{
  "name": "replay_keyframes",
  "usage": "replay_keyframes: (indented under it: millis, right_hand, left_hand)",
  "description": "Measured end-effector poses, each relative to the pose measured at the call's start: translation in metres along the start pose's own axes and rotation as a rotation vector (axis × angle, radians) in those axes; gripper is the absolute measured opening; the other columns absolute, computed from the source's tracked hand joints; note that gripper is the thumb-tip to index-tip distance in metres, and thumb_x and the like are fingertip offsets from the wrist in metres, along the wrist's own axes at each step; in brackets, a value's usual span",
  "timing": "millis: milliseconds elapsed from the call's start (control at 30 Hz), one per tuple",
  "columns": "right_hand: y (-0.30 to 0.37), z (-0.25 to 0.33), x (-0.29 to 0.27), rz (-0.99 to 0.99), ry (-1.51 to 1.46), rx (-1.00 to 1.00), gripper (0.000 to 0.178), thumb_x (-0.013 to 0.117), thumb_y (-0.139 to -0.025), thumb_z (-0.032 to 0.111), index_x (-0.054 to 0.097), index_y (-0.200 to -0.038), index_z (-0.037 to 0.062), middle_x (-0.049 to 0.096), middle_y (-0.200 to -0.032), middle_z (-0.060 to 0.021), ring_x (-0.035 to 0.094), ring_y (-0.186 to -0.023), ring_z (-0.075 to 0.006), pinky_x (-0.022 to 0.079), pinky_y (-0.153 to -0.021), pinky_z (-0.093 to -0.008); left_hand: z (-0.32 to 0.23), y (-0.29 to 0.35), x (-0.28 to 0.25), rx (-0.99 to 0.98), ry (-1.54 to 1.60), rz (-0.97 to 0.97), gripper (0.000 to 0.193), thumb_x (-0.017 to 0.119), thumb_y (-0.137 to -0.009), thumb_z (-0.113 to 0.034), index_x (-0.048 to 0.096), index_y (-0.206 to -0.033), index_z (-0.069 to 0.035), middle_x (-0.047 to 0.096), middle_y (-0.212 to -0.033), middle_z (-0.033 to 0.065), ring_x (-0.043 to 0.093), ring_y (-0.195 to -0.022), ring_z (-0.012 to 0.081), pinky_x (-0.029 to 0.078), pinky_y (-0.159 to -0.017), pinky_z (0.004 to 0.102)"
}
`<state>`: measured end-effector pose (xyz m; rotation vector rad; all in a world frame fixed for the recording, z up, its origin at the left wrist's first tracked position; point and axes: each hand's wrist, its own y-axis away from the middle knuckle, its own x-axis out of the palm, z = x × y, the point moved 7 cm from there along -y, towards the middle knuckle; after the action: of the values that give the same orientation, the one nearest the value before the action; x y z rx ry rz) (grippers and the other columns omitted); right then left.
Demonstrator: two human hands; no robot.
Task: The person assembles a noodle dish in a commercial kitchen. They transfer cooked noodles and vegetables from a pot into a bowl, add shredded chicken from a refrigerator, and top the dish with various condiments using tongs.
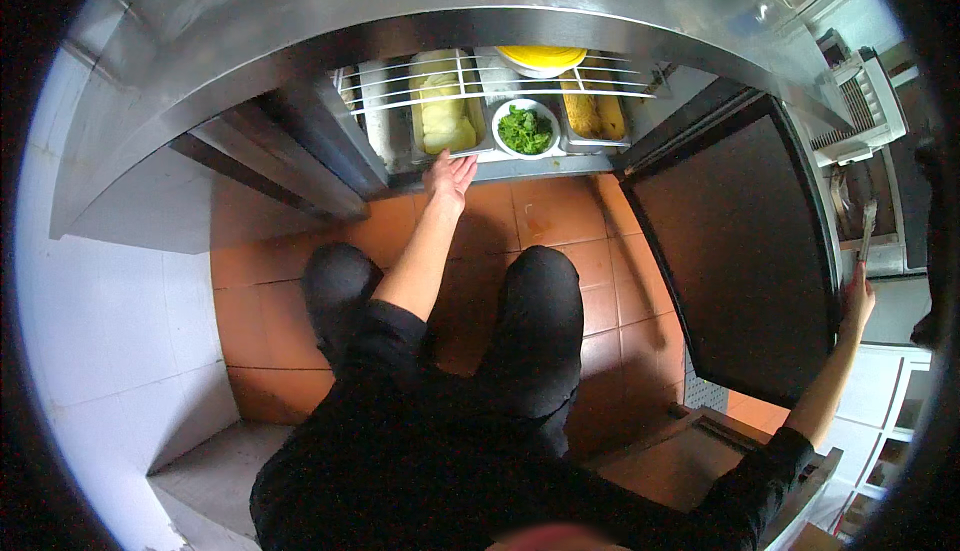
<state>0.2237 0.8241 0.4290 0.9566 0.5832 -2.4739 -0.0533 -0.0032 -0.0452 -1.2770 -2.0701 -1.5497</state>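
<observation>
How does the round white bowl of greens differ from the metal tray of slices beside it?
The bowl is white and round; the tray is metallic and longer than wide. The bowl holds dark green leaves, the tray pale yellow slices. The left hand is at the tray's front edge, while the bowl sits farther right. Both are uncovered.

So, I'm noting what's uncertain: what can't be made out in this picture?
Head view: yellow-topped bowl, its back hidden by the counter's edge.
Head view: left hand, contact with the tray of pale slices too small to tell.
Head view: right hand, too small to tell whether it grips the utensil.
</observation>
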Motion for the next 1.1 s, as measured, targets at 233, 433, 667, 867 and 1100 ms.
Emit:
replay_keyframes:
  millis: [233,433,667,867,1100]
  right_hand:
    - [0.095,0.025,0.002,-0.093,0.210,0.056,0.065,0.060,-0.098,0.064,0.059,-0.067,0.0068,0.052,-0.059,-0.0027,0.048,-0.056,-0.0161,0.038,-0.052,-0.0396]
    - [0.178,0.027,0.015,-0.175,0.168,0.162,0.061,0.063,-0.101,0.055,0.058,-0.065,0.0052,0.052,-0.056,-0.0044,0.050,-0.049,-0.0183,0.043,-0.048,-0.0384]
    - [0.337,0.058,0.055,0.139,-0.411,0.688,0.056,0.064,-0.101,0.057,0.057,-0.070,0.0103,0.053,-0.060,-0.0002,0.052,-0.048,-0.0165,0.040,-0.043,-0.0333]
    - [0.428,0.184,0.023,0.296,-0.819,1.055,0.038,0.066,-0.103,0.045,0.060,-0.107,0.0070,0.055,-0.080,-0.0034,0.072,-0.080,-0.0318,0.064,-0.074,-0.0519]
    - [0.505,0.139,-0.145,0.074,-0.511,1.049,0.044,0.063,-0.102,0.052,0.054,-0.085,0.0119,0.046,-0.062,0.0003,0.047,-0.044,-0.0156,0.049,-0.042,-0.0335]
  left_hand:
    - [-0.008,0.032,-0.013,0.015,-0.175,-0.033,0.046,0.052,-0.109,-0.041,0.055,-0.136,-0.004,0.065,-0.137,0.0151,0.064,-0.128,0.0271,0.053,-0.107,0.0452]
    - [0.003,0.243,0.051,-0.380,-0.829,0.451,0.041,0.053,-0.105,-0.039,0.064,-0.129,-0.008,0.074,-0.121,0.0139,0.071,-0.112,0.0253,0.055,-0.100,0.0405]
    - [-0.155,0.414,0.244,-0.005,-0.761,0.181,0.040,0.056,-0.102,-0.038,0.067,-0.112,-0.001,0.075,-0.094,0.0150,0.074,-0.084,0.0239,0.060,-0.081,0.0364]
    - [-0.214,0.413,0.387,0.032,-0.862,0.229,0.055,0.064,-0.098,-0.048,0.054,-0.129,-0.004,0.067,-0.115,0.0146,0.069,-0.106,0.0264,0.056,-0.095,0.0434]
    - [-0.185,0.368,0.410,-0.465,-0.643,0.208,0.058,0.074,-0.091,-0.048,0.056,-0.122,-0.003,0.068,-0.114,0.0169,0.068,-0.108,0.0300,0.054,-0.099,0.0464]
